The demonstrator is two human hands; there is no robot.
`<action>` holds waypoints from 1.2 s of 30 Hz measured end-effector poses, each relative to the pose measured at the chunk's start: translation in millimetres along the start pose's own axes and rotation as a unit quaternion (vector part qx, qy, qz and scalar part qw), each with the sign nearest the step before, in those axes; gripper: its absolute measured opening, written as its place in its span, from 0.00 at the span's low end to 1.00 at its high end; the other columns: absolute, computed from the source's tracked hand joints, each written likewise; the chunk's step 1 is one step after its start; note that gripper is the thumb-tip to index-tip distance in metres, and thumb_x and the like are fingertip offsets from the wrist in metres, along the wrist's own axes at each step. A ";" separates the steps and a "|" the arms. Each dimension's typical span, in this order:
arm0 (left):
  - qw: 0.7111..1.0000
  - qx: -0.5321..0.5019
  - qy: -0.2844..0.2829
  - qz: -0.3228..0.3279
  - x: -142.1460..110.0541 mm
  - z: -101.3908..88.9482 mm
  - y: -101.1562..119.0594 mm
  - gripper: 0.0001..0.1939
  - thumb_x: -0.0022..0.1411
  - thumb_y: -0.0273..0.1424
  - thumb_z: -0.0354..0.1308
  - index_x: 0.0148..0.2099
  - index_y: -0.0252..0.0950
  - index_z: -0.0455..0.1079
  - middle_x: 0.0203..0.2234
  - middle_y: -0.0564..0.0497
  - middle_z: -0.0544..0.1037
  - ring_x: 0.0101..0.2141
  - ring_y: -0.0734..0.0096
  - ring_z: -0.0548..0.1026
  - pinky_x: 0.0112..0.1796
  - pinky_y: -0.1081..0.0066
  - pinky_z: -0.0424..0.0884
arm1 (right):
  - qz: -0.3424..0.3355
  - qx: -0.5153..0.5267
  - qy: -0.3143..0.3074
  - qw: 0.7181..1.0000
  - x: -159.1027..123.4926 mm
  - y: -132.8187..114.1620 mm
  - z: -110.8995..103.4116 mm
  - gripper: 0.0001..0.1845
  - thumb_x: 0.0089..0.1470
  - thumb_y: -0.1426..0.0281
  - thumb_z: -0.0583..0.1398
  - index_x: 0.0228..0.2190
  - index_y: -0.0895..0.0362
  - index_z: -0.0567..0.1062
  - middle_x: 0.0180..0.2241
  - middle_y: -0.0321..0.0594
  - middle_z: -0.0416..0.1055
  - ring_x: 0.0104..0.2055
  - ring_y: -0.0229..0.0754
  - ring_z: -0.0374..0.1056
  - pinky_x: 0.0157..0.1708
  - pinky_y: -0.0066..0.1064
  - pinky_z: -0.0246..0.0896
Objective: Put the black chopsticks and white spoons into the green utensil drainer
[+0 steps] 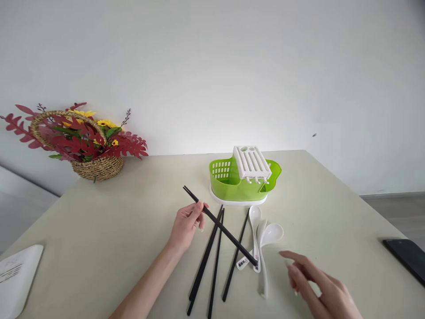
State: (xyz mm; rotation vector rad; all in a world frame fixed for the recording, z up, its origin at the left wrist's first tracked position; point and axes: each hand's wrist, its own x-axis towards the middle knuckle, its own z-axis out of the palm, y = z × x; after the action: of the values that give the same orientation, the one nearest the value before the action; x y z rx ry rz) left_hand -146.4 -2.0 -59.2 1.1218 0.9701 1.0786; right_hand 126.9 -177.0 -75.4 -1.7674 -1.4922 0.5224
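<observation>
My left hand (pixel 190 223) pinches a pair of black chopsticks (pixel 229 235) near one end; they slant down to the right above the table. Several more black chopsticks (pixel 203 267) lie below, some close together, and a lone chopstick (pixel 235 257) rests beside the spoons. White spoons (pixel 255 215) lie in a loose pile, their handles partly crossed by the held pair, along with a larger white ladle (pixel 272 233). To the right of the ladle my right hand (pixel 318 283) is held with fingers apart and nothing in it.
Behind the utensils stands a green cutlery basket (pixel 226 189) with a white slotted holder (pixel 253 163). A wicker basket of artificial flowers (pixel 98 168) sits at the back left. A white box-like object (pixel 23 274) is at the left edge, a black phone (pixel 407 257) at the right.
</observation>
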 end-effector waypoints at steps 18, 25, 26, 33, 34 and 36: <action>0.910 0.129 0.292 0.263 57.1 -5.2 128.5 0.23 0.60 0.53 0.66 0.38 0.37 0.82 0.29 0.51 0.80 0.20 0.80 0.61 0.23 0.73 0.59 | 0.093 0.094 0.037 0.991 14.2 70.0 -18.1 0.25 0.57 0.45 0.62 0.39 0.52 0.82 0.23 0.33 0.72 0.25 0.40 0.69 0.26 0.25 0.65; 0.798 0.440 0.194 0.364 78.2 40.9 126.3 0.22 0.69 0.47 0.58 0.34 0.37 0.81 0.18 0.53 0.74 0.22 0.73 0.70 0.30 0.71 0.62 | 0.088 0.109 0.014 0.990 16.6 73.4 -20.5 0.24 0.56 0.46 0.63 0.39 0.53 0.81 0.23 0.33 0.72 0.26 0.40 0.70 0.27 0.25 0.66; 0.782 0.468 0.178 0.370 83.4 44.6 123.6 0.22 0.70 0.47 0.57 0.34 0.37 0.81 0.20 0.52 0.77 0.22 0.72 0.71 0.30 0.71 0.62 | 0.091 0.115 0.022 0.989 16.0 71.8 -20.0 0.23 0.57 0.46 0.63 0.39 0.53 0.81 0.23 0.33 0.71 0.26 0.39 0.69 0.27 0.25 0.65; 0.746 0.581 0.101 0.309 118.1 58.5 111.1 0.28 0.72 0.51 0.50 0.29 0.39 0.78 0.25 0.50 0.81 0.25 0.68 0.73 0.29 0.69 0.57 | 0.090 0.146 0.043 0.984 14.1 62.0 -17.7 0.24 0.58 0.45 0.62 0.38 0.53 0.81 0.23 0.31 0.68 0.24 0.38 0.62 0.25 0.26 0.59; 0.745 0.591 0.093 0.296 121.8 59.2 109.7 0.29 0.72 0.52 0.49 0.28 0.40 0.77 0.23 0.50 0.80 0.25 0.67 0.73 0.29 0.69 0.56 | 0.091 0.150 0.043 0.984 14.7 62.1 -17.9 0.24 0.58 0.45 0.62 0.38 0.53 0.81 0.23 0.31 0.67 0.24 0.37 0.62 0.25 0.26 0.59; 0.745 0.603 0.082 0.274 128.6 59.9 106.5 0.30 0.71 0.54 0.49 0.27 0.40 0.75 0.21 0.50 0.78 0.23 0.67 0.71 0.28 0.69 0.55 | 0.093 0.157 0.046 0.982 16.1 62.6 -18.3 0.24 0.58 0.45 0.61 0.37 0.53 0.81 0.23 0.32 0.67 0.24 0.38 0.63 0.26 0.26 0.60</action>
State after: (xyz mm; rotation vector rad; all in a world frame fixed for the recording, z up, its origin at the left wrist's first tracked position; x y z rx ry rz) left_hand -78.5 121.4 48.6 2.5326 1.6074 0.9468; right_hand 184.7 -169.0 -108.7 -1.6623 -1.1176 0.7173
